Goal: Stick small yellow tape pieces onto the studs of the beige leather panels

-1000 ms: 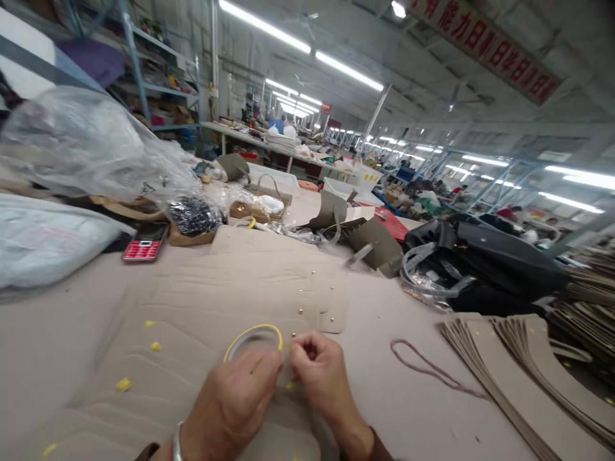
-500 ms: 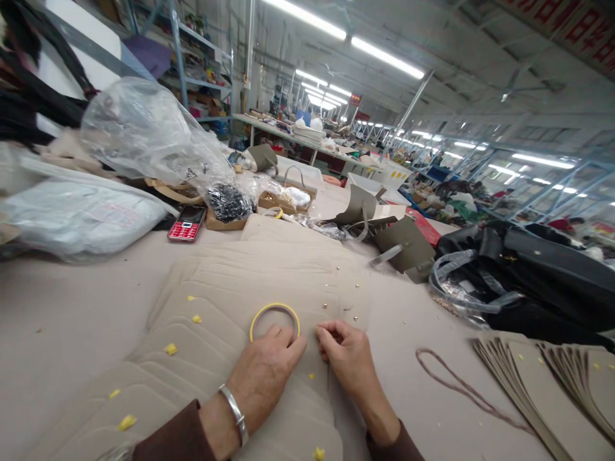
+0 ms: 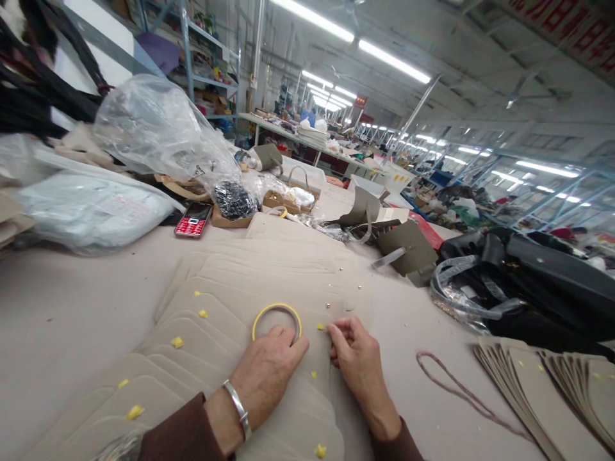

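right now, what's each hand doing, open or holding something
Left hand: open, resting on the yellow tape roll.
Right hand: fingers pinched, anything held too small to tell.

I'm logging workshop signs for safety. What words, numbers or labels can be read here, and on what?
Red banner: Chinese characters, cut off, too slanted to quote.
Red mobile phone: keypad too small to read.
Clear plastic bag: print too blurred.
White sack: print too blurred.
Distant red sign: too small.
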`<state>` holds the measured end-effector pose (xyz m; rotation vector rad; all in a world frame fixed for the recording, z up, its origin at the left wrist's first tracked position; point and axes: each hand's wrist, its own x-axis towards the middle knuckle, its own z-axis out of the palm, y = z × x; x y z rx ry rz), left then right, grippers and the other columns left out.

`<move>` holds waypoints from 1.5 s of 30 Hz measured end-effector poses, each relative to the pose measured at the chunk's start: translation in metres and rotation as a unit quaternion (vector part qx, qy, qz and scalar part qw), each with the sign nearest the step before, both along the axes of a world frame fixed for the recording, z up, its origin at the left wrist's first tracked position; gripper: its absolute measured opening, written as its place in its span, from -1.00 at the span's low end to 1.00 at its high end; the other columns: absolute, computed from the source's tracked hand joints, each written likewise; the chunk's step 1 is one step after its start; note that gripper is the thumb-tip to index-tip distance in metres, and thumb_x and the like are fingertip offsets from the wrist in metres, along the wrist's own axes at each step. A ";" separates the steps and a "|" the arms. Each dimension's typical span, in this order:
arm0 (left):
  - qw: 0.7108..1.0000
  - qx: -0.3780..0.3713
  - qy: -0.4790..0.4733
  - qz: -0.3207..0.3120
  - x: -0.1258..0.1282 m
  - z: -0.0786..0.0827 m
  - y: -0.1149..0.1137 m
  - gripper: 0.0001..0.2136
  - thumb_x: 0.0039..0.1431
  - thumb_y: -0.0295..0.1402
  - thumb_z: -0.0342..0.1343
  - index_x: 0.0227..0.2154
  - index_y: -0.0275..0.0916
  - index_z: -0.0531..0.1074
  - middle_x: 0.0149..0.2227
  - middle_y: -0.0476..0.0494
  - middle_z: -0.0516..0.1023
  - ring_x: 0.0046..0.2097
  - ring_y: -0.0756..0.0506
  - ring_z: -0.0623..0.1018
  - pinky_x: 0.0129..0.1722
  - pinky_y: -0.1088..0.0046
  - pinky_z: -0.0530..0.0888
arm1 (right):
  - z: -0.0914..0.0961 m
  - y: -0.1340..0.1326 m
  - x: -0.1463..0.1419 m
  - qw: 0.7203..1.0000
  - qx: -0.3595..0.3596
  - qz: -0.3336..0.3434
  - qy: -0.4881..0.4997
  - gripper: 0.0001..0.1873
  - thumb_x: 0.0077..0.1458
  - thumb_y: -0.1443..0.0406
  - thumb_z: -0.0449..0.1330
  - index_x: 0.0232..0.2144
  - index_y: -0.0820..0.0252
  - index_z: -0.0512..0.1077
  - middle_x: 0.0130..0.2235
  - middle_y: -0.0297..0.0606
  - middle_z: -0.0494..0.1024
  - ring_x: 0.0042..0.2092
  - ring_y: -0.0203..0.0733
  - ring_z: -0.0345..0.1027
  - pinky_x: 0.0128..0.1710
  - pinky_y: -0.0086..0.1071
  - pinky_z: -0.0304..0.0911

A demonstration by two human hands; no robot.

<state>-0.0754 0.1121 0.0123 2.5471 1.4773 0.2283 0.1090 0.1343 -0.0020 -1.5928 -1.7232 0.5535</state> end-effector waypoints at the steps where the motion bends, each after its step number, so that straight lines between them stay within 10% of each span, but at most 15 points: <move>1: 1.000 0.001 -0.001 0.000 0.000 0.000 0.000 -0.81 0.21 -0.62 -0.06 -0.28 -0.21 0.37 -0.29 -0.13 0.44 -0.22 -0.17 0.43 -0.31 0.33 0.45 | 0.000 -0.002 0.001 1.000 0.016 0.018 -0.003 -0.82 0.18 0.23 0.11 -0.38 0.20 0.44 -0.54 -0.33 0.52 -0.52 -0.23 0.41 -0.48 -0.43 0.26; 14: 0.999 0.026 -0.013 -0.013 0.000 -0.001 -0.002 -0.77 0.15 -0.66 -0.08 -0.29 -0.21 0.35 -0.32 -0.12 0.43 -0.24 -0.17 0.43 -0.34 0.36 0.41 | 0.001 0.006 -0.022 0.986 0.058 0.012 -0.159 -0.85 0.09 0.38 0.12 -0.44 0.16 0.48 -0.47 -0.32 0.52 -0.42 -0.25 0.39 -0.36 -0.45 0.16; 24: 0.951 0.197 -0.231 -0.057 -0.017 0.000 0.004 -0.80 0.35 -0.44 -0.13 -0.09 -0.22 0.36 -0.36 -0.07 0.53 -0.35 -0.05 0.52 -0.35 0.48 0.48 | 0.024 -0.018 -0.003 0.980 -0.100 0.156 -0.068 -0.83 0.01 0.39 0.16 -0.52 0.16 0.54 -0.59 -0.40 0.51 -0.56 -0.31 0.33 -0.56 -0.51 0.11; 33: 0.940 0.209 -0.254 -0.089 -0.014 -0.005 0.001 -0.60 0.39 -0.39 -0.16 0.24 -0.27 0.04 -0.15 -0.16 0.60 -0.24 -0.02 0.61 -0.30 0.55 0.54 | 0.032 -0.022 -0.016 0.969 0.127 0.208 0.032 -0.82 0.15 0.41 0.08 -0.26 0.17 0.48 -0.36 -0.24 0.56 -0.33 -0.24 0.40 -0.30 -0.40 0.32; 45: 0.964 0.116 -0.229 -0.070 -0.009 -0.005 -0.002 -0.83 0.35 -0.45 -0.17 -0.26 -0.22 0.33 -0.42 -0.03 0.49 -0.40 -0.05 0.52 -0.44 0.48 0.42 | 0.012 -0.025 -0.021 0.961 0.225 0.147 -0.070 -0.82 0.07 0.46 0.04 -0.46 0.19 0.41 -0.53 -0.33 0.45 -0.50 -0.29 0.32 -0.46 -0.46 0.22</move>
